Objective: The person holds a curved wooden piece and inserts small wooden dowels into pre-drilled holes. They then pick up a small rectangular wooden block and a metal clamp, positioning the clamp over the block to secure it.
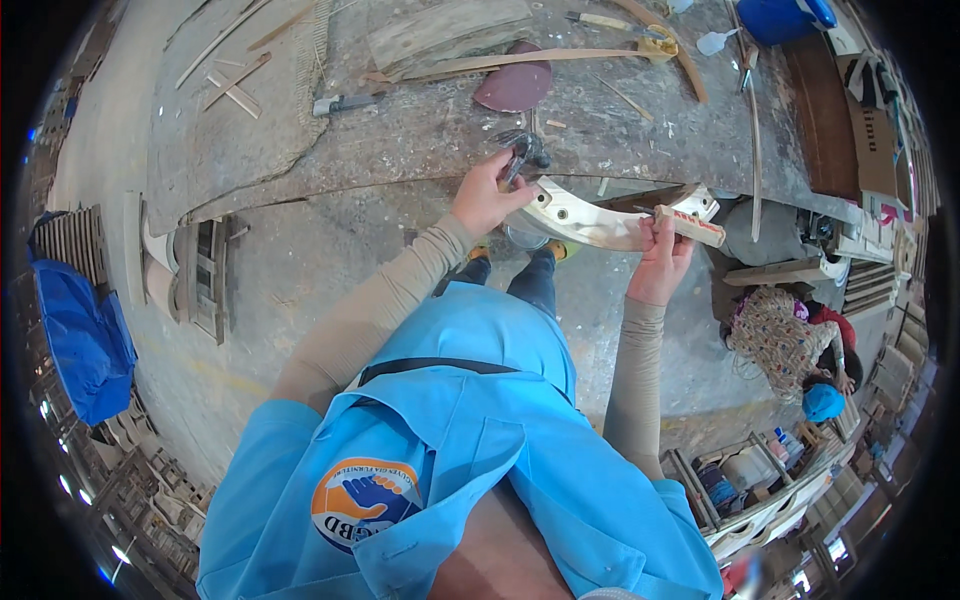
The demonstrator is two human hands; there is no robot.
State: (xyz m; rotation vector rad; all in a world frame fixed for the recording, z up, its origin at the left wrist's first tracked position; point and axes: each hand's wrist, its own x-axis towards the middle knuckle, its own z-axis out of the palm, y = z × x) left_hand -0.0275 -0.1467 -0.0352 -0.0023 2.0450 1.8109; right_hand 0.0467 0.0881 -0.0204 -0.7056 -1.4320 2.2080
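A pale, curved wooden piece (585, 222) with round holes near its ends lies across the space in front of me, by the table's near edge. My left hand (487, 195) is at its left end, fingers closed on a dark metal tool (528, 150) whose exact kind I cannot make out. Near the other end, my right hand (662, 258) grips a short, light wooden block (692, 226) with red marks. The block overlaps the curved piece; whether they touch is unclear.
The worn worktable (400, 140) bears a maroon disc (514, 82), a long wooden strip (540, 58), a grey-handled tool (345, 103) and a blue container (785, 20). A co-worker (785, 340) bends low at the right. A blue tarp (85, 335) hangs at the left.
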